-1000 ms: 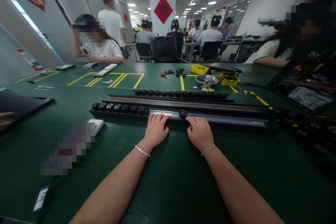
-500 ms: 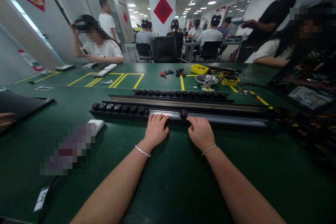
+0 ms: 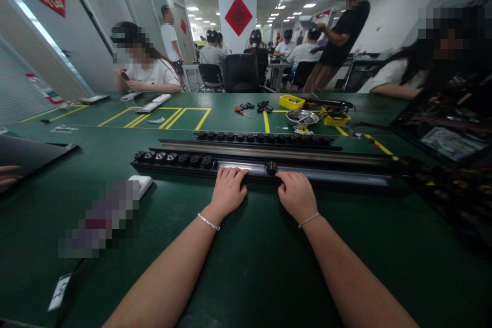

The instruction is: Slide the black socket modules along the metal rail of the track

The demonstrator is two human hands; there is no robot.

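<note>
A long black rail (image 3: 334,176) lies crosswise in front of me, with a row of black socket modules (image 3: 195,161) seated in its left part. A single socket module (image 3: 271,167) sits apart from them, near the rail's middle. My left hand (image 3: 229,187) holds the rail's near edge left of that module, its fingers laid over the top and its thumb at the near side. With bent fingers, my right hand (image 3: 296,195) grips at the single module's right near corner; its fingertips are partly hidden.
Behind lie another rail (image 3: 269,150) and a strip of modules (image 3: 261,137). Farther off are a metal bowl (image 3: 302,117), a yellow bin (image 3: 291,101) and a screwdriver (image 3: 241,111). A white power strip (image 3: 140,183) is at left, dark parts (image 3: 442,184) at right. People sit around.
My right hand and the single socket module have shifted slightly right along the rail. My left hand stays put. A standing person in the background has moved left.
</note>
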